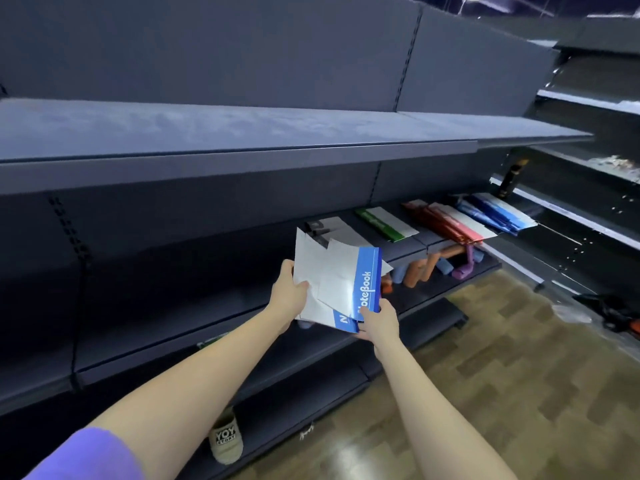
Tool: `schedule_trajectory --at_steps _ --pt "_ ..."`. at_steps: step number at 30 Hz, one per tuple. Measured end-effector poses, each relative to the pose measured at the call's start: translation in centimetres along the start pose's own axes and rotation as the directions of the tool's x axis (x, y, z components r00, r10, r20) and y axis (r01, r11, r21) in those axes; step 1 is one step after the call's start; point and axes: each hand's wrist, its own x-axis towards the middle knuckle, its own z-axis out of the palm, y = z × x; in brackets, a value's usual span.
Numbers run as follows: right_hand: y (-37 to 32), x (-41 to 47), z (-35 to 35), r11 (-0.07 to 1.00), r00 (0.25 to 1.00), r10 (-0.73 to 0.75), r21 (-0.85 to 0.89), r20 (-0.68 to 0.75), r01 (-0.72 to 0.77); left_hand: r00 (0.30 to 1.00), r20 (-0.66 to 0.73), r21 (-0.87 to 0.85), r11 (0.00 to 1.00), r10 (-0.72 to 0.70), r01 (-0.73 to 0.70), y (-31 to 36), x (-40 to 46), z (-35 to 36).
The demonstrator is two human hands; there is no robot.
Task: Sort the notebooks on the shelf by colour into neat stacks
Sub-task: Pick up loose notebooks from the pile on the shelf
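Note:
I hold a small bundle of blue-and-white notebooks (pixel 341 284) in front of the dark shelf (pixel 408 249). My left hand (pixel 289 294) grips the bundle's left edge. My right hand (pixel 375 322) pinches the blue spine of the top notebook at its lower end. Farther right on the shelf lie a black-and-white notebook (pixel 327 226), a green notebook (pixel 386 223), a stack of red notebooks (pixel 450 223) and a stack of blue notebooks (pixel 495 211).
A wide upper shelf (pixel 242 133) juts out above. The shelf below holds orange, blue and purple plastic items (pixel 440 265). A beige slipper (pixel 225 441) stands on the bottom ledge. Wood-pattern floor (pixel 502 375) spreads to the right, with dark clutter (pixel 609 313) at the far edge.

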Motion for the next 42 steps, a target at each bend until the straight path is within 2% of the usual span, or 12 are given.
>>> schedule_trajectory --at_steps 3,7,15,22,27,32,38,42 --pt "-1.0 3.0 -4.0 1.0 0.999 -0.006 -0.013 0.046 0.007 0.995 -0.098 0.068 0.998 0.024 -0.017 1.2 1.4 3.6" --pt "-1.9 7.2 -9.8 0.998 0.995 -0.037 -0.038 0.097 0.041 0.983 -0.178 0.076 0.997 0.037 -0.023 2.5 3.8 9.2" --pt "-2.7 15.0 -19.6 0.998 0.997 -0.057 -0.023 0.05 0.059 0.977 -0.209 -0.036 0.998 0.045 -0.054 5.3 7.2 22.7" --pt "-3.6 23.2 -24.3 0.995 0.993 -0.104 0.004 -0.05 0.104 0.98 -0.183 -0.044 0.995 0.082 -0.092 6.8 14.3 30.9" --pt "-6.1 29.8 -27.7 0.982 0.98 -0.159 -0.123 -0.116 0.144 0.991 -0.101 -0.109 0.989 0.089 -0.1 9.0 21.2 37.6" --pt "-8.7 37.1 -32.3 0.944 0.973 -0.154 -0.317 -0.174 0.093 0.991 -0.072 -0.146 0.982 0.108 -0.118 12.0 27.0 43.6" --pt "-8.6 44.2 -36.5 0.973 0.971 -0.069 -0.228 -0.228 0.016 0.997 -0.045 -0.134 0.989 0.057 -0.062 14.3 31.9 49.3" --pt "-8.9 49.0 -39.4 0.983 0.962 -0.071 -0.181 -0.265 0.022 0.998 -0.025 -0.156 0.986 0.053 -0.057 14.9 34.0 52.4"
